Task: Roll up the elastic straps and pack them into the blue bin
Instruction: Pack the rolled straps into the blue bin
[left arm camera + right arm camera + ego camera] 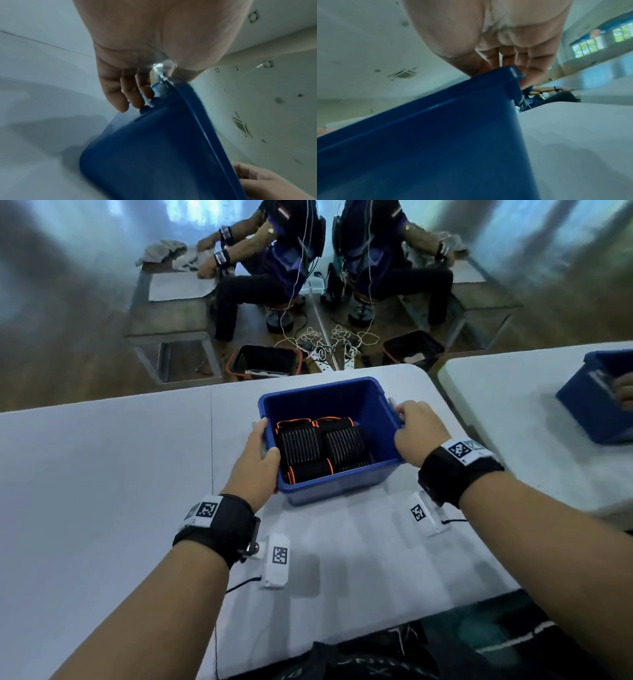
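The blue bin (329,402) sits on the white table (102,474), rolled elastic straps (322,448) packed inside; the left hand (255,463) grasps its rim at nine o'clock. The right hand (419,433) grasps the rim at three o'clock.

White folding tables (102,474) stand before a mirrored wall (102,241); windows (590,46) brighten the room beneath a white ceiling (359,47).
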A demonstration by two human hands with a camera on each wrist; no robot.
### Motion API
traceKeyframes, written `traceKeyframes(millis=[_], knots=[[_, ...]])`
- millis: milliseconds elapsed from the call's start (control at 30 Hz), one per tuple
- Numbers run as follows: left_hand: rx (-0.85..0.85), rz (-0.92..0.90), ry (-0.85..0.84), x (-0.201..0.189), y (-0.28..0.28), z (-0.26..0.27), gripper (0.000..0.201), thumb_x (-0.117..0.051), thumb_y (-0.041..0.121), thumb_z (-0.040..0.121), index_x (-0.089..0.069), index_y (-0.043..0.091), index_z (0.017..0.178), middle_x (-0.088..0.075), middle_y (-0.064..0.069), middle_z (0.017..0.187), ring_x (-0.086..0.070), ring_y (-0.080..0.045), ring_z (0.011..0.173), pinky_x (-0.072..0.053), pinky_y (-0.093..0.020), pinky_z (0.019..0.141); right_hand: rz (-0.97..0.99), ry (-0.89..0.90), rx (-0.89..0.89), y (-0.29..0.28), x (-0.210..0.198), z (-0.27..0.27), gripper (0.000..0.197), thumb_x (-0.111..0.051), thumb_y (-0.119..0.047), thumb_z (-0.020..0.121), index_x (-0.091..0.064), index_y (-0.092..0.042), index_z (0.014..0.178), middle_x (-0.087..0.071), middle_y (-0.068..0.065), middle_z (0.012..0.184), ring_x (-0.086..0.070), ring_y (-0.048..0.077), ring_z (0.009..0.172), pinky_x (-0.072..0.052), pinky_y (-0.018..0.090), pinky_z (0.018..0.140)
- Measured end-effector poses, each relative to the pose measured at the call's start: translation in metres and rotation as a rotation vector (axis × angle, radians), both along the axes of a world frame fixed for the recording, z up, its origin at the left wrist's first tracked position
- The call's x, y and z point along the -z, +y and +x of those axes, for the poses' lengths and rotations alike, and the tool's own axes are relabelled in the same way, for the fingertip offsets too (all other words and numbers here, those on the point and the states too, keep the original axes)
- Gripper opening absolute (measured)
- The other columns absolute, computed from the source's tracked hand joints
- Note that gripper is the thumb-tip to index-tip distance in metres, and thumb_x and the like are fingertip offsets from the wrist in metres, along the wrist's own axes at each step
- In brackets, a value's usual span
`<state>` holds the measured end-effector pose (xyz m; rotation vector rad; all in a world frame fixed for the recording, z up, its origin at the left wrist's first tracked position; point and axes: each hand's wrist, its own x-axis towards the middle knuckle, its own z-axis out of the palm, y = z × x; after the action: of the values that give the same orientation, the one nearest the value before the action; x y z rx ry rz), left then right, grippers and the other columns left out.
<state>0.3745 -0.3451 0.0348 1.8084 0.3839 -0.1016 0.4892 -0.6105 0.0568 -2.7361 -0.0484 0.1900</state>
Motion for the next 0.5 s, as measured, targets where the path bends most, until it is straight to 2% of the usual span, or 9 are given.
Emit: traceKeyframes(millis=[133, 200, 300, 333, 400, 500], knots=[[-0.025, 0.083, 0.001, -0.001, -0.007, -0.006, 0.064, -0.038, 0.036, 0.084, -0.025, 0.055, 0.144, -0.053, 0.009, 0.138, -0.062, -0.027, 0.115, -0.053, -0.055, 0.097, 0.108, -0.028, 0.032, -0.008, 0.009, -0.016, 0.043, -0.048, -0.008, 0.083, -0.061, -0.012, 0.124, -0.053, 0.014, 0.121, -0.058, 0.034, 0.106, -0.051, 0.046, 0.095], [-0.029, 0.122, 0.013, -0.001, -0.008, -0.012, 0.063, -0.037, 0.034, 0.084, -0.029, 0.055, 0.143, -0.055, 0.008, 0.135, -0.061, -0.025, 0.115, -0.051, -0.053, 0.100, 0.168, -0.020, 0.027, -0.013, 0.010, -0.028, 0.045, -0.048, -0.009, 0.084, -0.061, -0.015, 0.126, -0.052, 0.011, 0.122, -0.059, 0.030, 0.105, -0.051, 0.043, 0.096], [-0.016, 0.179, 0.010, -0.001, -0.008, -0.023, 0.058, -0.038, 0.031, 0.084, -0.034, 0.064, 0.132, -0.057, 0.011, 0.132, -0.061, -0.023, 0.115, -0.050, -0.049, 0.102, 0.247, -0.029, 0.017, -0.021, 0.015, -0.049, 0.044, -0.050, -0.010, 0.086, -0.059, -0.015, 0.129, -0.050, 0.007, 0.125, -0.059, 0.025, 0.104, -0.051, 0.039, 0.097], [-0.019, 0.199, 0.008, -0.002, -0.008, -0.027, 0.057, -0.039, 0.029, 0.086, -0.035, 0.059, 0.134, -0.058, 0.008, 0.132, -0.060, -0.024, 0.114, -0.049, -0.047, 0.101, 0.273, -0.035, 0.021, -0.023, 0.017, -0.056, 0.043, -0.051, -0.010, 0.087, -0.059, -0.015, 0.129, -0.050, 0.006, 0.125, -0.060, 0.024, 0.103, -0.052, 0.039, 0.096], [-0.049, 0.235, 0.006, -0.001, -0.009, -0.033, 0.053, -0.042, 0.020, 0.093, -0.036, 0.041, 0.142, -0.058, 0.001, 0.130, -0.060, -0.027, 0.109, -0.049, -0.043, 0.097, 0.327, -0.055, 0.029, -0.025, 0.021, -0.068, 0.041, -0.051, -0.009, 0.086, -0.060, -0.015, 0.126, -0.051, 0.007, 0.124, -0.060, 0.024, 0.101, -0.052, 0.038, 0.095], [-0.127, 0.275, 0.001, 0.000, -0.011, -0.031, 0.046, -0.043, 0.010, 0.096, -0.040, 0.028, 0.138, -0.059, -0.008, 0.123, -0.059, -0.030, 0.102, -0.046, -0.039, 0.087, 0.365, -0.075, 0.039, -0.024, 0.026, -0.076, 0.041, -0.050, -0.008, 0.086, -0.060, -0.015, 0.125, -0.050, 0.007, 0.123, -0.059, 0.026, 0.103, -0.050, 0.039, 0.096]])
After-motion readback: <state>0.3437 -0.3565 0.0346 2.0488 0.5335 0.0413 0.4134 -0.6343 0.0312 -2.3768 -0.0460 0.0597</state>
